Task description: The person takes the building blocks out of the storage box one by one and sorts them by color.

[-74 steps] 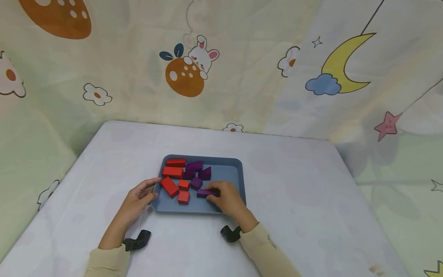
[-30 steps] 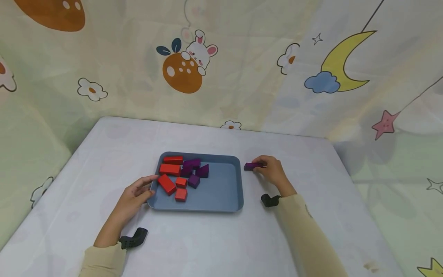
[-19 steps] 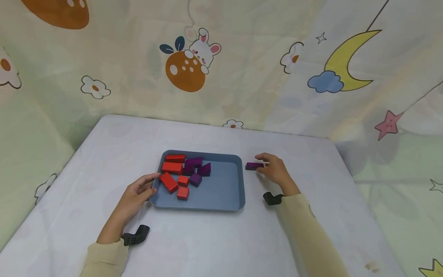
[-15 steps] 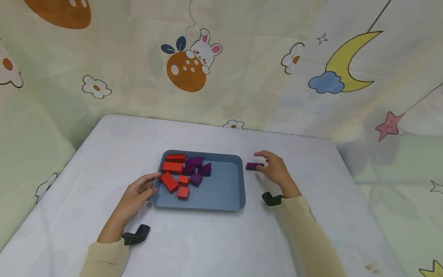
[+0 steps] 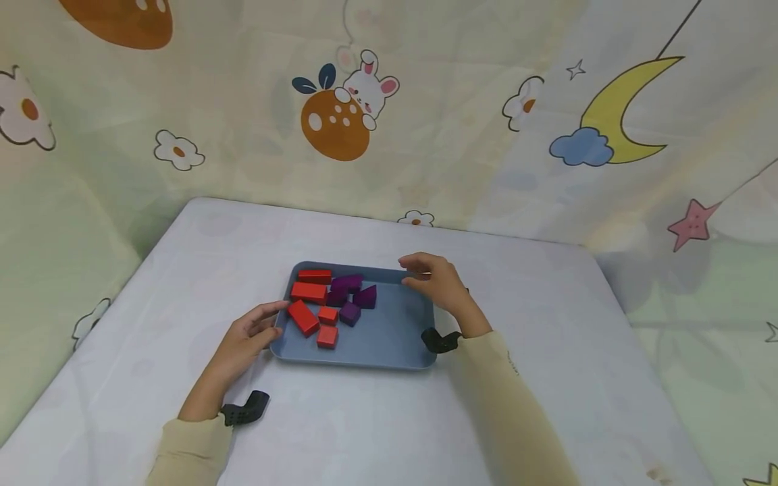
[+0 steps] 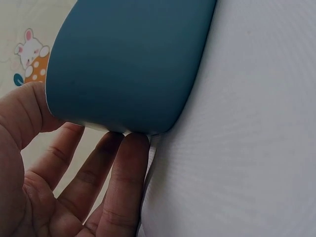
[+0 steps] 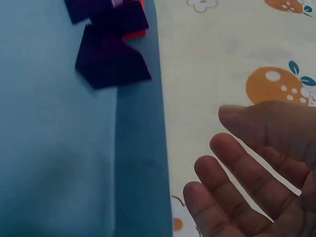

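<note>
Pinching tray (image 5: 395, 337): left hand (image 5: 246, 337) grip | right hand (image 5: 440, 282) grip: parted, empty | between: red blocks (image 5: 309, 292), purple blocks (image 5: 366, 297)

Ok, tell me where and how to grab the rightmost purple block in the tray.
I'd pinch the rightmost purple block across its near and far sides, at the taller right end, coming from above and the right. Its top slopes down leftward, other purple blocks crowd that end, and the tray is bare to its right.
</note>
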Demonstrator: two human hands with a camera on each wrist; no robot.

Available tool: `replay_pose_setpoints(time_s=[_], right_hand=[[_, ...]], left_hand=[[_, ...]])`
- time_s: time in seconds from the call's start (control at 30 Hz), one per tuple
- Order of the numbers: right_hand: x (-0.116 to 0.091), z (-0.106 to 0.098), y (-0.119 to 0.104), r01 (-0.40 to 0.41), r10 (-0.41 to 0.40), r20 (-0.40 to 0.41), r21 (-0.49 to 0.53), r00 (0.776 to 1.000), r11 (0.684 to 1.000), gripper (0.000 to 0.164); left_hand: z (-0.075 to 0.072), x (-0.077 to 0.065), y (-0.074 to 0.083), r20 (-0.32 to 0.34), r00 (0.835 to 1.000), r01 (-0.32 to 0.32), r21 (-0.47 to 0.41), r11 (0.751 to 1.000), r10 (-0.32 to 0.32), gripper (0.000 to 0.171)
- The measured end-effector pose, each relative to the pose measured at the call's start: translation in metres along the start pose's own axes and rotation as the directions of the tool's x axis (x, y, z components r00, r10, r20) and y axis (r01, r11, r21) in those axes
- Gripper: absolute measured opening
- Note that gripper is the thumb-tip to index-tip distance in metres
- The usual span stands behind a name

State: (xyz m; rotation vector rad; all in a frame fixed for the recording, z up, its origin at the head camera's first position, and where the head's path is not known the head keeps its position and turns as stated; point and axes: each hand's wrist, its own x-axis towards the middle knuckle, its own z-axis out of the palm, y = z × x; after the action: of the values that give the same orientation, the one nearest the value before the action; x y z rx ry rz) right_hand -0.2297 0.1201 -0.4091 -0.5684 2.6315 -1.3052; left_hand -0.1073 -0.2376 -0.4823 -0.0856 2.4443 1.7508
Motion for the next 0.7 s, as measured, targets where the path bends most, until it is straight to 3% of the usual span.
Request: replay_pose_setpoints(time_s=[0.17, 0.33, 0.57, 0.7], right_hand=[[0.013, 0.020, -0.003, -0.023, 0.014, 0.122, 0.076, 0.992, 0.997, 0.042], [0.021, 0.038, -0.002, -0.067, 0.054, 0.209, 0.053, 0.976, 0.996, 0.048], [0.023, 0.052, 0.001, -0.093, 0.099, 0.186, -0.041, 0.978, 0.995, 0.039], [0.021, 0.051, 0.003, -0.080, 0.078, 0.164, 0.001, 0.983, 0.997, 0.034]], left_hand=[[0.000, 0.000, 0.000, 0.001, 1.000, 0.002, -0.005, 1.000, -0.002, 0.051], [0.000, 0.000, -0.001, 0.005, 1.000, -0.002, -0.011, 1.000, 0.002, 0.051], [0.000, 0.000, -0.001, 0.009, 1.000, -0.005, -0.016, 1.000, 0.005, 0.051], [0.000, 0.000, -0.001, 0.007, 1.000, -0.001, -0.017, 1.000, 0.001, 0.051]])
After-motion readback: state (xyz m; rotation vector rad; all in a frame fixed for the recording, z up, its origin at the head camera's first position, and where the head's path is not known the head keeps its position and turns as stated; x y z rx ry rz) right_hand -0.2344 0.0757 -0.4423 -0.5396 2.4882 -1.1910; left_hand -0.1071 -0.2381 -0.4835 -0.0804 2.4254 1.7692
